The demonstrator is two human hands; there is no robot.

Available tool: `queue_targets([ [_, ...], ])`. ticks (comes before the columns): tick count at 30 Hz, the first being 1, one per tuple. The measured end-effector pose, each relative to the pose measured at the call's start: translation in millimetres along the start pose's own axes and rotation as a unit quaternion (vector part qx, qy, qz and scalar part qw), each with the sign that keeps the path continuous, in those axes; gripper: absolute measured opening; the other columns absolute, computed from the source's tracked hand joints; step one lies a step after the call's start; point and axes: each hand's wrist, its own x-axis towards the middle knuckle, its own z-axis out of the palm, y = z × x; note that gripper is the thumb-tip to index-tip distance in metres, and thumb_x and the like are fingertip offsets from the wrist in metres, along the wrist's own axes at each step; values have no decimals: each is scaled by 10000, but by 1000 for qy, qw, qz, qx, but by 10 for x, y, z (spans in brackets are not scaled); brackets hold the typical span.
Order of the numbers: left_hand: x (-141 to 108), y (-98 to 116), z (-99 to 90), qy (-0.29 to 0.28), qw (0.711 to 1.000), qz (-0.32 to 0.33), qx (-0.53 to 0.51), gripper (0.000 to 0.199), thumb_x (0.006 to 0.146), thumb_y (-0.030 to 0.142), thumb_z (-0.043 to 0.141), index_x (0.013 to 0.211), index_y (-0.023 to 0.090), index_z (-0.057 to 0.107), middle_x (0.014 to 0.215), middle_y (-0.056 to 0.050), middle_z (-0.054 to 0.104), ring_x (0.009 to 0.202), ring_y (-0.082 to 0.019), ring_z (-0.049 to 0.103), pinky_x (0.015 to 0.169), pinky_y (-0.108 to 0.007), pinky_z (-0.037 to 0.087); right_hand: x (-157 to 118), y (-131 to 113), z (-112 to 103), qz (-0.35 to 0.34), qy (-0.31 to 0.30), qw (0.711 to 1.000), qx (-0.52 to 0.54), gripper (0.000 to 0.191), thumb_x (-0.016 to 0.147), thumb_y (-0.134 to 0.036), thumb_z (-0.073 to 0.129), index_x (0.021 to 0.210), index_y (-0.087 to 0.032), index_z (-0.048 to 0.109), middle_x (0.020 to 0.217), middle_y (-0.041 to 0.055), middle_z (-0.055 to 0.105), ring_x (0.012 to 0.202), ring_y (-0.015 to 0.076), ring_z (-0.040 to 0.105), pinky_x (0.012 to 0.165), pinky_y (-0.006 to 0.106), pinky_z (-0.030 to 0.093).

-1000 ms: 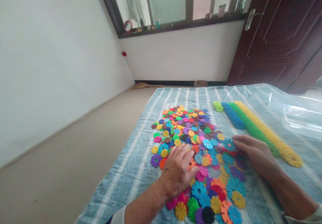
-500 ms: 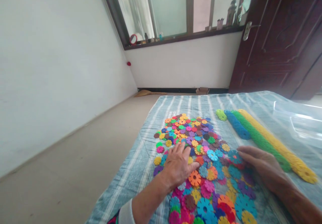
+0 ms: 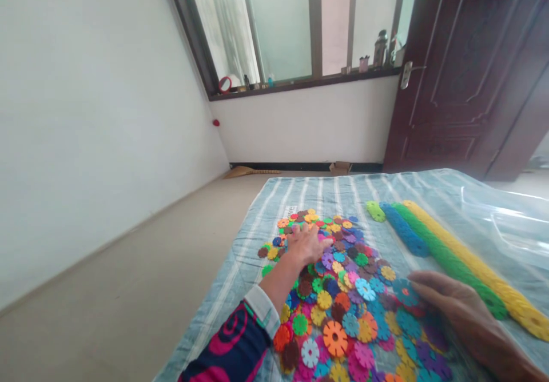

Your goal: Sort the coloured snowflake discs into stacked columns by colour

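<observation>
Many colourful notched plastic discs (image 3: 335,338) lie spread over a striped cloth. My left hand (image 3: 306,246) rests on the far part of the pile, its fingers spread over the discs. At the right edge of the pile is my right hand (image 3: 454,302), its fingertips at a teal disc (image 3: 405,292); the fingers are close together around its edge. To the right lie long rows of overlapping discs: a yellow row (image 3: 476,265), a green row (image 3: 450,256), a blue row (image 3: 403,230) and a short lime row (image 3: 376,211).
A clear plastic box (image 3: 514,227) stands on the striped cloth (image 3: 240,262) at the right. Beyond are a dark red door (image 3: 463,73), a window sill (image 3: 300,84) with small items, and a broom (image 3: 240,171) on the floor. A white wall (image 3: 98,96) rises at the left.
My left hand has moved away from me to the far part of the pile, uncovering discs nearer me. My right hand stays beside the teal disc. The view has tilted slightly upward.
</observation>
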Motion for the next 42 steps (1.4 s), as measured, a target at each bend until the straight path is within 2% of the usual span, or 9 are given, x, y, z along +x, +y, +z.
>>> queue_targets([
  [8, -566, 239, 190, -39, 989, 145, -15, 736, 830, 706, 364, 1409, 252, 398, 1517, -144, 346, 1402, -373, 272, 1088, -640, 247, 10, 50, -19, 25, -32, 999, 25, 346, 522, -501, 751, 666, -188, 721, 576, 14, 640, 457, 138, 538, 421, 230, 445],
  [14, -790, 214, 212, -11, 976, 215, -34, 618, 859, 660, 389, 1319, 263, 504, 1451, -118, 445, 1345, -344, 376, 1078, -596, 310, 25, 101, -14, 27, -43, 998, 31, 360, 556, -509, 742, 724, -191, 719, 580, 1, 628, 411, 116, 503, 374, 220, 396],
  [17, -632, 90, 146, 30, 981, 192, -27, 548, 872, 605, 426, 1255, 236, 558, 1431, -116, 467, 1347, -308, 381, 1104, -513, 318, 38, 82, -7, 27, -29, 999, 21, 392, 533, -518, 740, 743, -187, 729, 561, 2, 624, 416, 123, 504, 371, 222, 396],
  [20, -326, -89, 58, 65, 995, 76, 5, 513, 865, 576, 453, 1255, 258, 549, 1409, -116, 490, 1341, -324, 376, 1083, -549, 313, 44, 57, -6, 9, -9, 1000, 1, 387, 512, -520, 734, 701, -182, 735, 561, 14, 641, 460, 143, 541, 414, 225, 439],
  [24, -85, -216, 41, 21, 998, -49, 27, 629, 854, 629, 384, 1304, 205, 495, 1466, -182, 399, 1358, -375, 335, 1020, -602, 334, 54, 64, -15, -13, -6, 1000, -14, 366, 521, -521, 727, 672, -187, 734, 631, 31, 686, 549, 170, 596, 492, 229, 491],
  [28, -275, -86, 113, 10, 999, 20, 28, 649, 839, 659, 368, 1292, 216, 510, 1457, -187, 403, 1331, -395, 356, 1004, -645, 316, 65, 74, -22, 0, -17, 1000, -14, 375, 520, -536, 729, 669, -192, 736, 614, 24, 675, 547, 163, 583, 497, 225, 487],
  [33, -499, 171, 121, 2, 996, 85, 1, 543, 880, 597, 342, 1177, 217, 591, 1339, -162, 522, 1258, -365, 447, 976, -590, 397, 67, 57, -13, 22, -4, 1000, 7, 367, 478, -523, 753, 649, -200, 733, 638, 23, 689, 564, 159, 582, 510, 217, 488],
  [38, -121, 259, 113, 13, 996, 85, 12, 589, 867, 625, 352, 1218, 204, 566, 1444, -171, 419, 1368, -378, 313, 1034, -630, 318, 60, 68, -16, 10, -13, 1000, 2, 360, 501, -526, 742, 658, -202, 739, 599, 17, 674, 523, 162, 572, 484, 234, 483],
  [42, 300, 250, 102, -4, 999, 34, -1, 638, 859, 645, 355, 1288, 199, 510, 1520, -172, 313, 1417, -369, 220, 1067, -637, 254, 67, 67, -20, 1, -17, 1000, -12, 375, 506, -538, 732, 675, -205, 754, 607, 20, 682, 531, 165, 581, 489, 229, 484],
])
